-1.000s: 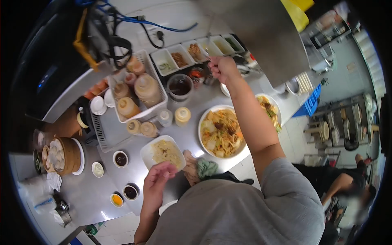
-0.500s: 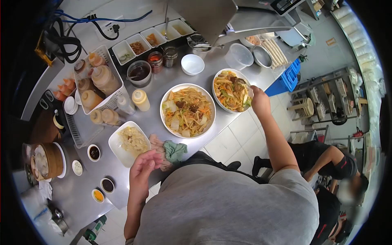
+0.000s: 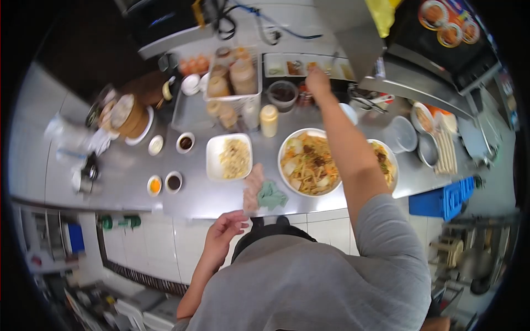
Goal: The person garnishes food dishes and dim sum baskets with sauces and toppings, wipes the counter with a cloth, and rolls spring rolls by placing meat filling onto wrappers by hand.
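Right hand at the topping tubs — left hand short of the counter edge

Right hand (image 3: 318,83): outstretched, fingertips at or just above the row of topping tubs (image 3: 272,60); contact cannot be told. Row's long axis runs left to right, across the line of reach. Right hand is far nearer the row than the left. Its fingers look drawn together but blurred; whether they pinch anything, cannot tell.

Left hand (image 3: 225,227): fingers loosely curled, partly apart, nothing seen in hold. Pink cloth (image 3: 254,186) is nearest, just ahead and right of them.

Counts:
- Topping tubs: at least four; right end of row unclear.
- Noodle plates: two — one (image 3: 310,165) back toward the body from the right fingers, one (image 3: 387,165) farther right, partly behind the forearm (image 3: 350,135).
- White square bowl (image 3: 213,160), food inside: one, straight ahead of the left fingers.
- Sauce cups: four, ahead-left of the left fingers — two dark (image 3: 185,143) (image 3: 174,182), one yellow (image 3: 154,185), one white (image 3: 155,145).
- Cloths: two, the pink and a green one (image 3: 272,195) beside it.
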{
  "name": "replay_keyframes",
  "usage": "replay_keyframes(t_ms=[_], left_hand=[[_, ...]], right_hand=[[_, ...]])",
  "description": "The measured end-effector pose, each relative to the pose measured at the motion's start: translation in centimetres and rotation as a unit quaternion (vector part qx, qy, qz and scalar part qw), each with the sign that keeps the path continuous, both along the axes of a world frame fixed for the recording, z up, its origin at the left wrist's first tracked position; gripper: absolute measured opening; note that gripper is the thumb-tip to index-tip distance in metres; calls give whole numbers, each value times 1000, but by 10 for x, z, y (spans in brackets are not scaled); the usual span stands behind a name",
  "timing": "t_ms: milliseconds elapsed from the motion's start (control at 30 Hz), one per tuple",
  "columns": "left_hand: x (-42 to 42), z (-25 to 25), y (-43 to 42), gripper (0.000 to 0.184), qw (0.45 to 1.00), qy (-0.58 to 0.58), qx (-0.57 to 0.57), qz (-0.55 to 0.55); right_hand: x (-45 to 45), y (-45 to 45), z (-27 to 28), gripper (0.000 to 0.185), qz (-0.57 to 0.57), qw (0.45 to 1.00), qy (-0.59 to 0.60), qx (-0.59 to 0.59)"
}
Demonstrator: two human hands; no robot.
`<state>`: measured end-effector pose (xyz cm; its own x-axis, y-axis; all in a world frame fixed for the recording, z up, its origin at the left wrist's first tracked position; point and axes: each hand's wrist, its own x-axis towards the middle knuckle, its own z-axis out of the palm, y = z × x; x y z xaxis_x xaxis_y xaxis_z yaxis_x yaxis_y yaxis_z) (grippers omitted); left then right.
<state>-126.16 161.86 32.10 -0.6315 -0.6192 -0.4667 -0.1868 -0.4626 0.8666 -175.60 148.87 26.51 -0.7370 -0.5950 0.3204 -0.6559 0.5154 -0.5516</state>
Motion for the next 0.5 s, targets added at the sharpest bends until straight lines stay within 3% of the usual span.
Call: replay_keyframes(t_ms=[67,133,233,267,300,333,367,400,433,500], left_hand=[[15,0,15,30,999,-20,-4,50],[27,-6,29,31,996,-35,4,80],[35,-17,44,32,993,-31,41,107],[33,-22,47,32,992,-29,49,111],[28,-26,49,35,994,-19,57,89],[19,-30,49,38,994,1,91,61],[5,-33,47,41,991,18,127,32],[-10,-37,45,43,986,35,162,3],[-28,-50,40,57,980,51,181,-60],[-71,-83,33,69,968,68,207,-124]], right_hand=[[26,0,43,32,50,992,13,113],[58,16,56,37,71,997,43,-9],[126,100,46,33,335,924,-130,-131],[158,144,42,30,351,895,-274,-35],[178,186,36,31,407,851,-327,64],[198,224,-2,33,415,852,-296,121],[210,262,-20,37,388,787,-458,139],[215,299,-38,42,303,727,-603,125],[217,333,-49,45,162,702,-690,74],[208,387,-65,40,-72,692,-715,-59]])
